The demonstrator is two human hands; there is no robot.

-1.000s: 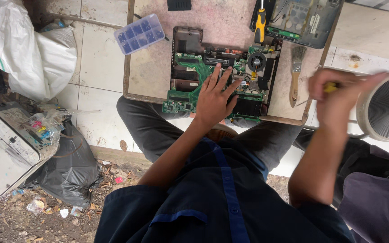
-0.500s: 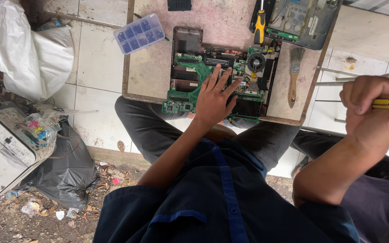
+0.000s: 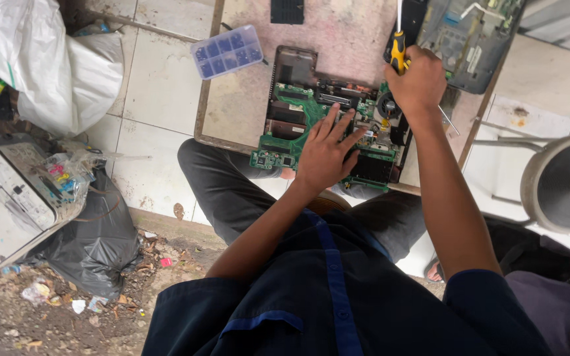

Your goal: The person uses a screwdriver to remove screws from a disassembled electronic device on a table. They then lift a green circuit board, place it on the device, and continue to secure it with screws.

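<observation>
Workboard (image 3: 245,112), screwdriver (image 3: 398,46) upright (right hand (image 3: 417,82))

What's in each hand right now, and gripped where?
Right hand grips the screwdriver by its yellow handle. Left hand holds nothing, resting flat on the circuit board.

Bare tabletop (image 3: 242,109) lies open left of the green circuit board (image 3: 311,125), up to the blue compartment box (image 3: 227,51). The left hand (image 3: 328,155) covers the board's middle; the right hand (image 3: 417,82) with a yellow-handled screwdriver (image 3: 398,49) blocks its right end — a grey laptop shell (image 3: 470,39) crowds the corner beyond.
</observation>
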